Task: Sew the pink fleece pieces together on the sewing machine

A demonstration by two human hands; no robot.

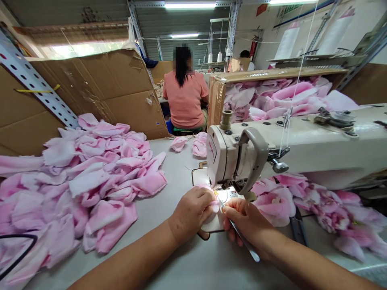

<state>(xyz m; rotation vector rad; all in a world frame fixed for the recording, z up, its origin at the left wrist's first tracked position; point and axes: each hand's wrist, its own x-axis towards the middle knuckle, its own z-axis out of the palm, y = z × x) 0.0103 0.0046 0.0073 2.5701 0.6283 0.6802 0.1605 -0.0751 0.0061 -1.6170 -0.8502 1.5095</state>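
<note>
My left hand (193, 207) is closed on a small pink fabric piece (215, 206), its fingers pinching the cloth beside the needle area of a white sewing machine (222, 155). In my right hand (246, 221) is a pair of metal tweezers (246, 241). Their tip points at the fabric piece under the machine head, and the wide end sticks out below my palm. A lamp lights the metal needle plate (225, 195) brightly. Just where the tweezers' tip meets the cloth is hard to make out.
Pink and white fabric pieces (111, 173) are heaped on the left of the table (160, 241). Sewn pink petals (329, 205) lie right, near a dark-handled tool (298, 227). Behind the machine stands a cardboard box (217, 98) of pink cloth. A person (185, 98) sits ahead, back turned.
</note>
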